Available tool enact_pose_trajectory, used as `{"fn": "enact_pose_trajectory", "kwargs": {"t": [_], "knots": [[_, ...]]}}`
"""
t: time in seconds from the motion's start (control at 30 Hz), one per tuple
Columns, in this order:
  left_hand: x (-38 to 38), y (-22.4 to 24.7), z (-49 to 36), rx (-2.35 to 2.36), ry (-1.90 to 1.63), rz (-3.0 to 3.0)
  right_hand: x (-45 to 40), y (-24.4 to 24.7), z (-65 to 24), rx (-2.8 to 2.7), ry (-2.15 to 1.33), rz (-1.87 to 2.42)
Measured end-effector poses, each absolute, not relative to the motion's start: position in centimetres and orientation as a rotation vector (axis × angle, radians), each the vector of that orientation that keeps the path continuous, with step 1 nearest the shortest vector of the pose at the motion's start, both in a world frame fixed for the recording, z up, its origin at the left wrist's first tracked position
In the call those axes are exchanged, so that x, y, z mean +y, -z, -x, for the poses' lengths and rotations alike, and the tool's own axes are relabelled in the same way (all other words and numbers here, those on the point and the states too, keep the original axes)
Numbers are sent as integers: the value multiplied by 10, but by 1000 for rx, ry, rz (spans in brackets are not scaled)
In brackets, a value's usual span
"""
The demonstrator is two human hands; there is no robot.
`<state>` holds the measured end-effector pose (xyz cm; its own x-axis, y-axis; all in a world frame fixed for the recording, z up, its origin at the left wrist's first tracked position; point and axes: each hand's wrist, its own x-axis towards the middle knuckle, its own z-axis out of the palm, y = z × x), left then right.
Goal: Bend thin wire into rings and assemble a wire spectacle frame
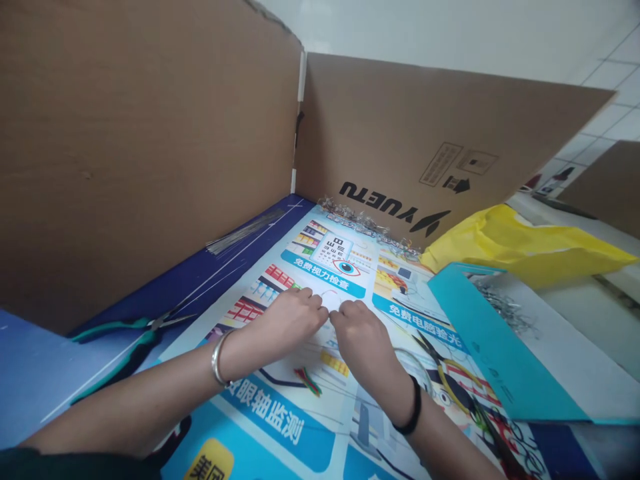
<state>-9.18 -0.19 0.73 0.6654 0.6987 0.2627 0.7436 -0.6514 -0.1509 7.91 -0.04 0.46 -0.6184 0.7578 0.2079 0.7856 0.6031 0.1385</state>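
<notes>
My left hand [293,317], with a silver bangle at the wrist, is closed, its thumb and finger pinched together. Almost touching it, my right hand [363,337], wearing a black band, is pinched too. A thin strand [330,292] curves up faintly at the fingertips of both hands; its ends are hidden, and whether it is wire or thread I cannot tell. Just below the hands, a small bundle of red, yellow and green strands [307,381] lies on a printed poster [345,427]. Yellow-handled scissors [440,363] rest to the right of my right hand.
Teal-handled pliers [156,324] and a bundle of straight wires [245,230] lie on the left. Tangled wire pieces [370,223] line the back cardboard panel [380,127]. At right stand a turquoise box [500,347] holding silvery wire bits, a yellow bag [500,243], and coloured loops [515,433].
</notes>
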Motion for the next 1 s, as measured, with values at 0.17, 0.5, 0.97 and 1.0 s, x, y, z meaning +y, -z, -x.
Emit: {"fn": "enact_pose_trajectory", "kwargs": {"t": [0.17,0.5,0.97,1.0], "knots": [[4,-3,97,-1255,208,2622,9,4,-72,-2521,-200,1424],[21,6,97,-2047,855,2984,28,25,-86,-1951,-1087,1423],[25,26,91,-2664,1884,2945,24,35,-77,-1253,-1633,1268],[24,26,91,-2658,1908,2942,24,35,-77,-1239,-1639,1265]]}}
